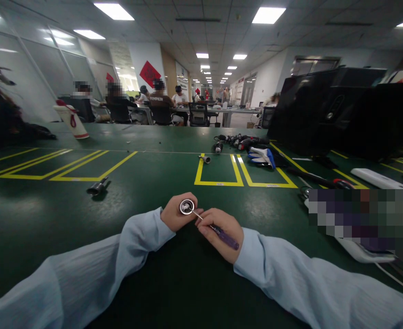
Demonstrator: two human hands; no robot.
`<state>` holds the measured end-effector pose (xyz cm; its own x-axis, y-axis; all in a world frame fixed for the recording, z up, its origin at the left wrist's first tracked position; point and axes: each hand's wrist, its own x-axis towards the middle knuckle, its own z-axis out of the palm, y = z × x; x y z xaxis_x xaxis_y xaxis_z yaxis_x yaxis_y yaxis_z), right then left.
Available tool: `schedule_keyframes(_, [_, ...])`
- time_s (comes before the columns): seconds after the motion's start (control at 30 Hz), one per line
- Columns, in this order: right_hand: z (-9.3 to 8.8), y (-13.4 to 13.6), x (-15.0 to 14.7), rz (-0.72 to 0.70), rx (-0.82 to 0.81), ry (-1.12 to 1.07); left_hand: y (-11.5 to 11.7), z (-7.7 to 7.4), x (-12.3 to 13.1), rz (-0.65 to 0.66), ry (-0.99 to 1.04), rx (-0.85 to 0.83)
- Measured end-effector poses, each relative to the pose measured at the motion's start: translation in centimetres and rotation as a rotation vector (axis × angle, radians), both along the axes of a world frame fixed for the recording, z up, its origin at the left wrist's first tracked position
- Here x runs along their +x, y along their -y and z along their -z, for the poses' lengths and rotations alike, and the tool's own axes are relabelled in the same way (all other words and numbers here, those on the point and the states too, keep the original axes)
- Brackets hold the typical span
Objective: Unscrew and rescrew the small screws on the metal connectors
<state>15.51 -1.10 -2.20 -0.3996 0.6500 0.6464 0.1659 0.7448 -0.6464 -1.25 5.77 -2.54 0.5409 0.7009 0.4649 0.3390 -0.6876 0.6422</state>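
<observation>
My left hand [176, 213] is wrapped round a small cylindrical part [186, 207], whose round open end with a shiny metal rim faces me. Inside the rim some pale and dark detail shows, too small to name. Between the fingers of my right hand [223, 228] is a screwdriver [229, 239] with a purple see-through handle and a thin metal shaft. The shaft slants up to the left, and its tip reaches the open end of the part; whether it touches anything inside I cannot tell. Both hands are above the green tabletop [146, 274].
A dark metal nozzle-like piece [97, 187] lies to the left, a smaller one [205, 159] inside a yellow-taped box. Farther right are a blue-and-white glove [261, 156] and a heap of dark tools [239, 140]. A white cup [71, 119] stands back left; black monitors [328, 109] stand right.
</observation>
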Motion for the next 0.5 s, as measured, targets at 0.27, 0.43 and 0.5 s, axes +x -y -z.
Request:
schedule_keyframes(0.27, [0.12,-0.14,0.11,0.027,0.12,-0.01,0.04,-0.67,-0.01,-0.134,0.084,-0.071])
schedule_keyframes(0.43, [-0.16,0.18,0.25,0.079,0.104,0.03,-0.12,-0.36,0.08,-0.08,-0.022,-0.08])
schedule_keyframes(0.5, [-0.29,0.36,0.32,0.1,0.08,0.043,-0.22,-0.06,0.16,-0.057,-0.084,-0.053])
